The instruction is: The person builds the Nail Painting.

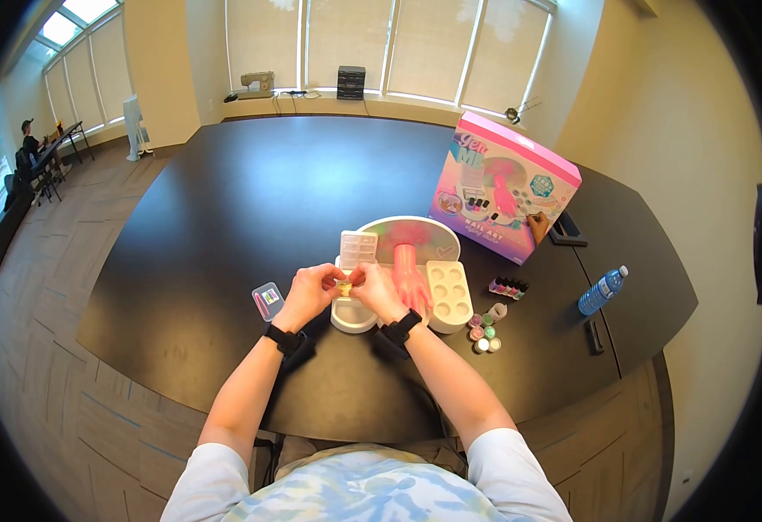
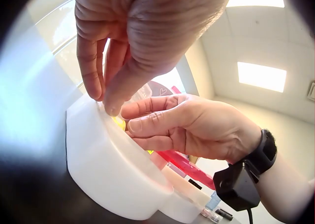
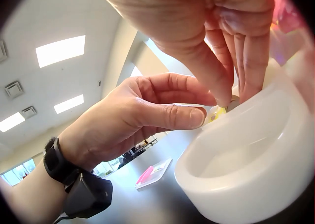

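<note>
The left hand and right hand meet above the worktop, thumbs and fingertips pinching a small yellow piece by the far rim of the white basin, which sits at six o'clock from it. In the head view, the clear compartment tray stands raised near the piece at twelve o'clock, the pink model hand and then the palette lie at three, and a clear box rests at nine.

case left of stand | bottles right | box behind bottles
</note>
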Demonstrator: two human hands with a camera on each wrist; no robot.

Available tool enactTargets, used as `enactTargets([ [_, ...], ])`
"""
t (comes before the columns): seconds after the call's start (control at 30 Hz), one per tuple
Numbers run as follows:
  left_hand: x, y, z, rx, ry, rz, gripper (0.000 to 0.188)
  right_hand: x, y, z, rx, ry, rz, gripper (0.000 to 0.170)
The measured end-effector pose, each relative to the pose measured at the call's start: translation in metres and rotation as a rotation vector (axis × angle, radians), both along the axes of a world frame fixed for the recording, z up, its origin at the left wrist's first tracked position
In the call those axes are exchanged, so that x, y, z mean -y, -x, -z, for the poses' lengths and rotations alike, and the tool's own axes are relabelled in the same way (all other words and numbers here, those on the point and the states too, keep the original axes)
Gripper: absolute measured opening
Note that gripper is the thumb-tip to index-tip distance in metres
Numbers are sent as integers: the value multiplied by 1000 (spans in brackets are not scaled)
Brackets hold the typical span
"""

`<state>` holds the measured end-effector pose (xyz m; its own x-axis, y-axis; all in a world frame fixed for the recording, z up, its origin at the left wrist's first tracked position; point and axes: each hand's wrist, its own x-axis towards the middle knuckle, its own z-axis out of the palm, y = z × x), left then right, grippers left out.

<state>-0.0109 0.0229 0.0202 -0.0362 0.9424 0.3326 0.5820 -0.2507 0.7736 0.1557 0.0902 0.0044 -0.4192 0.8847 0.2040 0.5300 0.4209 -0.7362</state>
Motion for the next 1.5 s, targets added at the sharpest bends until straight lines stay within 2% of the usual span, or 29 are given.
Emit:
enactTargets([
  [0.13,1,1,1,-12,13,-8,19,3,-2,-2,-40,-44,22,22],
  [0.2,0,2,1,-24,21,-14,19,8,-3,-8,-97,-101,54,13],
  [0.53,2,1,0,-41,19,-15,21,-4,2,9,-49,-126,40,16],
  [0.73,1,2,1,-40,28,-6,22,-6,-5,2,-29,-77,33,16],
  [0.87,1,2,0,-41,35,-11,23,-6,-19,-15,-154,29,5,19],
  [0.93,4,3,-3,-34,35,-4,24,1,-36,-32,-218,39,-9,21],
  [1.03,9,3,-8,49,-12,-29,24,14,-82,-69,-291,-79,37,22],
  [1.1,14,4,-8,75,-58,-33,23,19,-124,-88,-298,-36,150,19],
  [1.2,28,-5,-13,160,-55,-25,17,17,-193,-86,-310,-29,295,17],
  [1.3,43,-18,-23,206,-13,-17,14,14,-258,-74,-221,-30,410,19],
  [1.37,50,-24,-24,220,11,0,14,19,-284,-66,-149,-81,446,20],
  [1.43,54,-27,-24,210,67,33,14,24,-299,-61,-16,-56,450,22],
  [1.5,54,-31,-23,225,83,44,14,28,-303,-58,3,35,479,27],
])
